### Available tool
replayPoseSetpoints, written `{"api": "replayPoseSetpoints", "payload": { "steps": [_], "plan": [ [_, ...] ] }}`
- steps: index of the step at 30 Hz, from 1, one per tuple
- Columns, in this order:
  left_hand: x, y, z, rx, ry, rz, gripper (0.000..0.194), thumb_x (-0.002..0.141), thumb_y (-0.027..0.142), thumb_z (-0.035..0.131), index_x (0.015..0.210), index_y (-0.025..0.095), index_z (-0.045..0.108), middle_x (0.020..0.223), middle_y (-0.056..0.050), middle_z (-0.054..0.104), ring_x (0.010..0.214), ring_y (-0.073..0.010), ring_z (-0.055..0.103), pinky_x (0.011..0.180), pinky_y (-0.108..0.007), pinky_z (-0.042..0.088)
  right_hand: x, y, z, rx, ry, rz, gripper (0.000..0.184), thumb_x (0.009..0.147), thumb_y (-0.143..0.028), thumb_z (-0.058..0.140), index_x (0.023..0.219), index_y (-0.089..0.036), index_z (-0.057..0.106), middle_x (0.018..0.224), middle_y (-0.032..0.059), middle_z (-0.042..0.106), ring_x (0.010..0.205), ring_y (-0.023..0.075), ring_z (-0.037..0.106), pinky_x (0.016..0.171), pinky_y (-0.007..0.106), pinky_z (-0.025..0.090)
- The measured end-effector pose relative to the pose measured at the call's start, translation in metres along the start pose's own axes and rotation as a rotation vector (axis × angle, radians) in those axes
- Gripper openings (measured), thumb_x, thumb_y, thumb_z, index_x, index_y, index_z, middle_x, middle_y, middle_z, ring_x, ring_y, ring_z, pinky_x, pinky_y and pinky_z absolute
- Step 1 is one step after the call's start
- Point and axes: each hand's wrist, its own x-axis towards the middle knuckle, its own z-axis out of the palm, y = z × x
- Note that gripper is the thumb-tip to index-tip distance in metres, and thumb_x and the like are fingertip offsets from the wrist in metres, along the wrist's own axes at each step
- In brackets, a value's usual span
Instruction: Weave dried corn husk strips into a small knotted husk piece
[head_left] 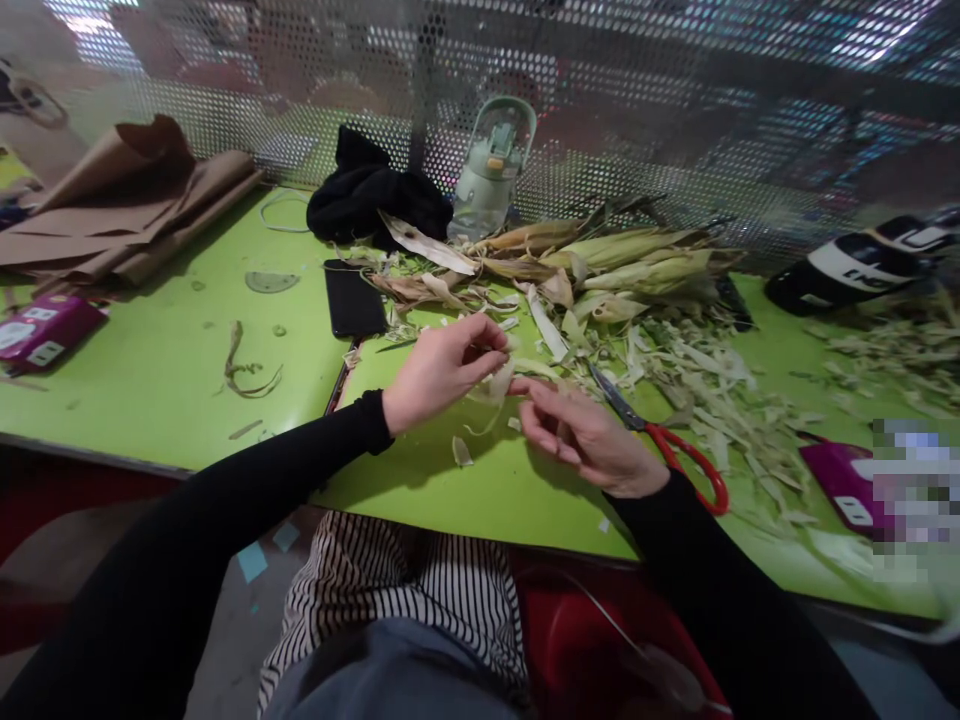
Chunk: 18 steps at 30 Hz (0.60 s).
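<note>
My left hand [448,368] pinches a thin, pale corn husk strip [498,388] between thumb and fingertips, just above the green table. My right hand [589,432] is close on the right, its fingers curled and thumb and forefinger meeting the same strip. Part of the strip is hidden behind the fingers. Beside my right wrist lie scissors [636,420] with red handles, blades pointing to the far left. A small husk scrap [462,452] rests below the hands. Whole corn husks [637,265] are heaped beyond them, and shredded husk pieces [720,400] spread to the right.
A black phone [355,298], a black cloth [375,195] and a pale green bottle [487,180] stand or lie toward the perforated metal screen. Brown paper [142,210] and a purple box [52,330] are left. At right are a black bottle [847,265] and another purple box [844,485].
</note>
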Motion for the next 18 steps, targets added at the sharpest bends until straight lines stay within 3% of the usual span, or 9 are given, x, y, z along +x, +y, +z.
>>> {"api": "replayPoseSetpoints", "payload": {
  "steps": [4, 7, 9, 11, 13, 16, 18],
  "plan": [
    [0.002, -0.002, 0.002, -0.186, -0.108, -0.104, 0.008, 0.084, 0.015, 0.068, 0.084, 0.014, 0.06, 0.08, 0.0, 0.066, 0.069, -0.008, 0.059, 0.068, -0.023, 0.047, 0.003, -0.003, 0.002, 0.148, -0.115, -0.052, 0.04, 0.092, -0.053, 0.059, 0.119, -0.023, 0.062, 0.049, -0.0112, 0.049, 0.031, 0.0037, 0.02, 0.034, 0.02, 0.015],
    [0.004, -0.004, 0.004, -0.384, -0.229, -0.257, 0.012, 0.085, 0.015, 0.068, 0.083, 0.013, 0.056, 0.076, 0.001, 0.065, 0.069, -0.0076, 0.064, 0.071, -0.024, 0.053, 0.009, -0.009, 0.004, 0.231, 0.025, -0.148, 0.04, 0.093, -0.053, 0.058, 0.12, -0.025, 0.061, 0.048, -0.0129, 0.041, 0.033, 0.0045, 0.013, 0.034, 0.021, 0.013],
    [0.005, -0.005, 0.004, -0.431, -0.235, -0.322, 0.012, 0.086, 0.014, 0.068, 0.085, 0.013, 0.056, 0.074, 0.001, 0.066, 0.068, -0.0069, 0.065, 0.072, -0.025, 0.055, 0.01, -0.012, 0.003, 0.181, 0.066, -0.153, 0.038, 0.094, -0.056, 0.054, 0.11, -0.023, 0.064, 0.049, -0.0125, 0.037, 0.034, 0.0045, 0.011, 0.035, 0.021, 0.012],
    [0.006, -0.006, 0.004, -0.433, -0.186, -0.362, 0.012, 0.085, 0.01, 0.068, 0.084, 0.013, 0.056, 0.072, 0.002, 0.064, 0.064, -0.0059, 0.064, 0.071, -0.024, 0.055, 0.006, -0.014, 0.0, -0.018, 0.029, -0.08, 0.041, 0.095, -0.06, 0.051, 0.096, -0.021, 0.065, 0.051, -0.0106, 0.037, 0.036, 0.0047, 0.016, 0.036, 0.022, 0.015],
    [0.007, -0.005, 0.003, -0.404, -0.132, -0.393, 0.013, 0.085, 0.008, 0.067, 0.083, 0.013, 0.055, 0.069, 0.004, 0.062, 0.061, -0.0056, 0.062, 0.069, -0.024, 0.055, -0.004, -0.018, -0.003, -0.392, 0.051, -0.019, 0.043, 0.092, -0.06, 0.056, 0.08, -0.02, 0.063, 0.053, -0.0068, 0.042, 0.041, 0.0065, 0.028, 0.041, 0.024, 0.02],
    [0.008, -0.005, 0.002, -0.313, -0.099, -0.402, 0.015, 0.085, 0.007, 0.066, 0.08, 0.014, 0.054, 0.066, 0.003, 0.062, 0.059, -0.0068, 0.062, 0.066, -0.024, 0.053, -0.021, -0.028, -0.002, -0.949, 0.315, -0.186, 0.038, 0.093, -0.052, 0.061, 0.07, -0.022, 0.056, 0.058, -0.0015, 0.047, 0.051, 0.0123, 0.039, 0.051, 0.029, 0.026],
    [0.006, -0.006, 0.003, -0.236, -0.115, -0.376, 0.015, 0.084, 0.008, 0.066, 0.079, 0.014, 0.054, 0.065, 0.002, 0.063, 0.059, -0.0081, 0.061, 0.063, -0.024, 0.051, -0.026, -0.033, 0.003, -1.144, 0.395, -0.353, 0.033, 0.097, -0.047, 0.055, 0.074, -0.024, 0.057, 0.065, 0.0018, 0.054, 0.058, 0.0167, 0.046, 0.058, 0.032, 0.031]
  ]
}}
